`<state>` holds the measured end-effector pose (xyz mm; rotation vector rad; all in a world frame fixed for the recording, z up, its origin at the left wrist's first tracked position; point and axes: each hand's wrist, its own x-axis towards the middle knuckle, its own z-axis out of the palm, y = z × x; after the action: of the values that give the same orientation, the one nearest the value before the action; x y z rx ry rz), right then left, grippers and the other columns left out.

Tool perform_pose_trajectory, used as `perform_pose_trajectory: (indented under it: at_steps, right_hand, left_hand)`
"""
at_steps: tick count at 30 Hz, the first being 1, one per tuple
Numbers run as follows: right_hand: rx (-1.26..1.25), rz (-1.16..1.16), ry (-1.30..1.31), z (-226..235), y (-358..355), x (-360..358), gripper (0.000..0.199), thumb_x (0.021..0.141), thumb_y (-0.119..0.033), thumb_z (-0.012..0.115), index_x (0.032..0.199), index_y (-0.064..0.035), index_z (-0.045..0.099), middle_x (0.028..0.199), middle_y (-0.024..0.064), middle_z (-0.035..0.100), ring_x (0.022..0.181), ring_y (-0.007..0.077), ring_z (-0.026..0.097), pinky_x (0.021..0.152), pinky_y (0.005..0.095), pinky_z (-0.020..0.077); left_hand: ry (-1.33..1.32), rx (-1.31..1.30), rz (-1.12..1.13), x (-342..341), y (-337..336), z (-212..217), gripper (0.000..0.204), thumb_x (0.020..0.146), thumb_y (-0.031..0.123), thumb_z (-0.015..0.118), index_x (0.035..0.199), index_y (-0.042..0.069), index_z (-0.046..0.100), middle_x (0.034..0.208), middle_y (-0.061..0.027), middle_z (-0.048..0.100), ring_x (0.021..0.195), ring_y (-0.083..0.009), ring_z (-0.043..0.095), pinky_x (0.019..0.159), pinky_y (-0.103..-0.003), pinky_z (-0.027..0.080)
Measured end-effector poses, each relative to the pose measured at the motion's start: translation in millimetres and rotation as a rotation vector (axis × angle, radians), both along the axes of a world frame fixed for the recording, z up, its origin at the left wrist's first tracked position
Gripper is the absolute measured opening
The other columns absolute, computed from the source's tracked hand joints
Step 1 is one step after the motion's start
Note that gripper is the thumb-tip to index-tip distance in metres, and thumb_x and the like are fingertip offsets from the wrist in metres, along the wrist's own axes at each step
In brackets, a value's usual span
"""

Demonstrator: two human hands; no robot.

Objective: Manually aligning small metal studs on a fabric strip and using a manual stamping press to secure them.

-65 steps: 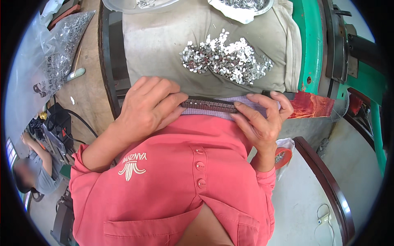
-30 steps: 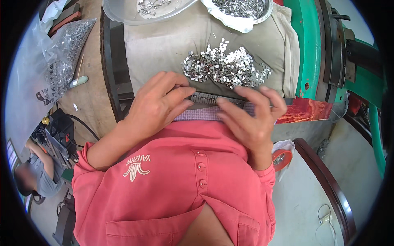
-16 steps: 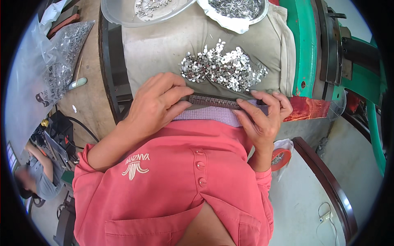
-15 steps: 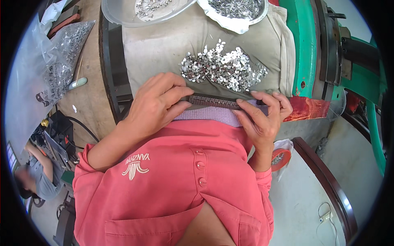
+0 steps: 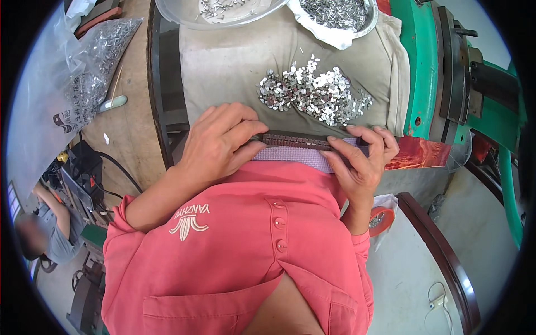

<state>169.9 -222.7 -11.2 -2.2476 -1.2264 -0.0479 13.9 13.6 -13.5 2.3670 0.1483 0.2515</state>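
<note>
A dark, narrow bar with a row of slots (image 5: 296, 140) lies across in front of my body, at the near edge of the cloth. My left hand (image 5: 220, 137) pinches its left end between thumb and fingers. At the other end, the thumb and forefinger of my right hand (image 5: 360, 156) close on the bar, with the other fingers curled behind. A tiny shiny bit shows in the slots near my right fingertips. Just beyond the bar is a heap of small silvery flat pieces (image 5: 315, 92), some of them dark.
Beyond the heap are a clear plastic tub (image 5: 234, 22) and a bowl of metal rivets (image 5: 340, 14). A green machine (image 5: 421, 72) stands at right. On the left, a bag of metal parts (image 5: 103, 61) rests on a wooden table (image 5: 131, 134). Another person (image 5: 58, 223) sits at far left.
The whole scene has shifted slightly to the right and down in the picture. Both hands still hold the slotted bar; a shiny bit now shows near my right fingertips.
</note>
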Motion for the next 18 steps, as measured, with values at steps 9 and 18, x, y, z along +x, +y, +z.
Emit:
perform_pose_trajectory:
  at_steps: [9, 18]
  right_hand:
    - [0.004, -0.029, 0.045, -0.7, -1.9, -0.8, 0.03, 0.063, -0.024, 0.088, 0.091, -0.0173, 0.079, 0.109, 0.0008, 0.064, 0.114, 0.0267, 0.044, 0.102, 0.0423, 0.0333]
    - [-0.002, -0.022, 0.064, -2.4, -3.5, -1.6, 0.03, 0.064, -0.025, 0.088, 0.091, -0.0168, 0.079, 0.112, 0.0013, 0.064, 0.116, 0.0283, 0.043, 0.102, 0.0433, 0.0334]
  left_hand:
    - [-0.017, 0.0, 0.002, -1.2, -0.4, -2.0, 0.039, 0.065, 0.011, 0.085, 0.101, 0.009, 0.07, 0.098, -0.0051, 0.064, 0.088, -0.0251, 0.062, 0.075, -0.036, 0.045]
    - [-0.01, -0.013, -0.011, -4.3, -0.5, -5.2, 0.04, 0.064, 0.011, 0.086, 0.1, 0.01, 0.069, 0.097, -0.0047, 0.064, 0.086, -0.0245, 0.062, 0.074, -0.036, 0.044]
